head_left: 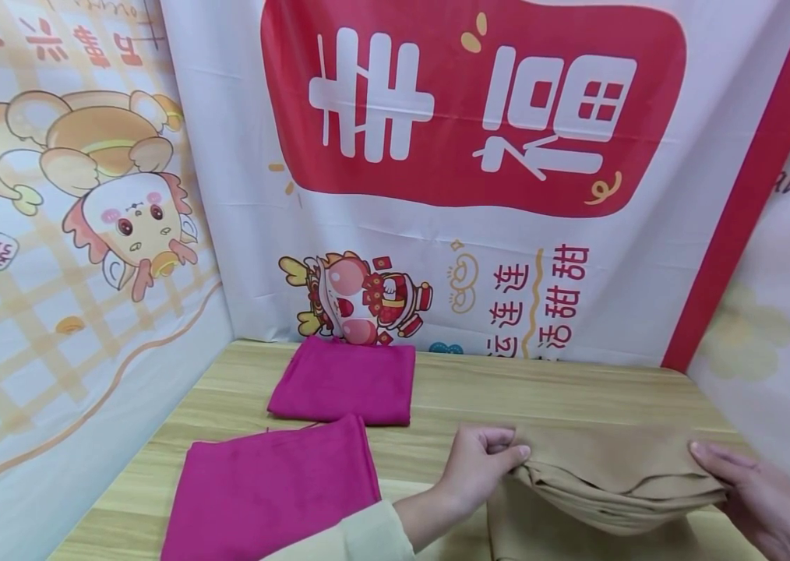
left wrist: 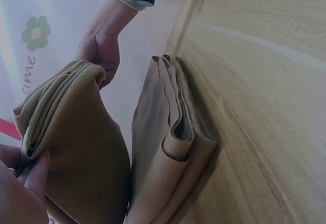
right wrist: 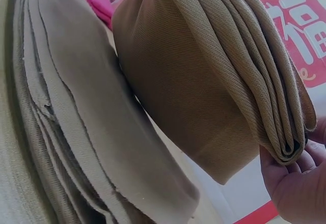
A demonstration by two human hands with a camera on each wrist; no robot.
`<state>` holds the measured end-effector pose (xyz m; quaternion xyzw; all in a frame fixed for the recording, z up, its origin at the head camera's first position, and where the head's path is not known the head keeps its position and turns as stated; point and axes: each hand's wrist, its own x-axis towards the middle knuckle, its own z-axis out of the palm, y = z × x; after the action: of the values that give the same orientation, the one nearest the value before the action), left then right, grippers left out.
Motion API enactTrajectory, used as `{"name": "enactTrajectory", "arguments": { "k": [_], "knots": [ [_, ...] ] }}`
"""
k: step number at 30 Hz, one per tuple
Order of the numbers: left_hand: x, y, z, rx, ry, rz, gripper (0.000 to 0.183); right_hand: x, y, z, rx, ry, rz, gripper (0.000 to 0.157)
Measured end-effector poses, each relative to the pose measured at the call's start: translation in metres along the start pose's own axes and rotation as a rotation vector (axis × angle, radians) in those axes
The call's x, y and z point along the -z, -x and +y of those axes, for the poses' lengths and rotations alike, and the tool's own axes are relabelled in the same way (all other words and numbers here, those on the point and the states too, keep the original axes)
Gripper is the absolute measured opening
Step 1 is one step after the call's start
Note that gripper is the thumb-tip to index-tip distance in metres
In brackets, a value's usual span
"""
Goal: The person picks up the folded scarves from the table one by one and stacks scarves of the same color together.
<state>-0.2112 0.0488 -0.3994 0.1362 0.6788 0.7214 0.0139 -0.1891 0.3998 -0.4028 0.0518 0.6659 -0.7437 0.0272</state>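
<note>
A folded tan cloth [head_left: 612, 460] of several layers is held up between both hands at the right of the table. My left hand [head_left: 475, 467] pinches its left end, thumb on the near side. The right hand [head_left: 763, 491] grips the opposite end. In the right wrist view the fingers [right wrist: 300, 183] curl round the layered edge. Below the raised cloth lies another folded tan cloth [left wrist: 168, 147], thick with stacked layers, on the table. The left wrist view shows the raised cloth's lower part beside this one.
Two folded magenta cloths lie on the wooden table [head_left: 227, 389]: one [head_left: 346, 382] near the back wall, the other [head_left: 276, 491] closer, at the left. A printed sheet [head_left: 437, 218] hangs behind the table, with more printed walls on both sides.
</note>
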Motion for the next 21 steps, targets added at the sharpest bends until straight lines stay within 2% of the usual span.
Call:
{"name": "enactTrajectory", "arguments": {
  "k": [3,13,19,21],
  "knots": [
    [0.001,0.002,-0.001,-0.005,-0.005,-0.005,0.023,0.002,0.0,0.003,-0.006,0.013,-0.017,0.032],
    [0.003,0.008,-0.005,-0.028,-0.046,-0.029,0.015,0.011,0.001,0.008,-0.018,0.026,-0.201,0.037],
    [0.004,0.011,-0.009,-0.035,-0.042,-0.042,0.019,0.016,-0.003,0.011,-0.091,0.076,-0.211,0.035],
    [0.004,0.013,-0.01,-0.025,-0.048,-0.049,0.02,0.018,-0.004,0.012,-0.095,0.071,-0.241,0.037]
  ]
}}
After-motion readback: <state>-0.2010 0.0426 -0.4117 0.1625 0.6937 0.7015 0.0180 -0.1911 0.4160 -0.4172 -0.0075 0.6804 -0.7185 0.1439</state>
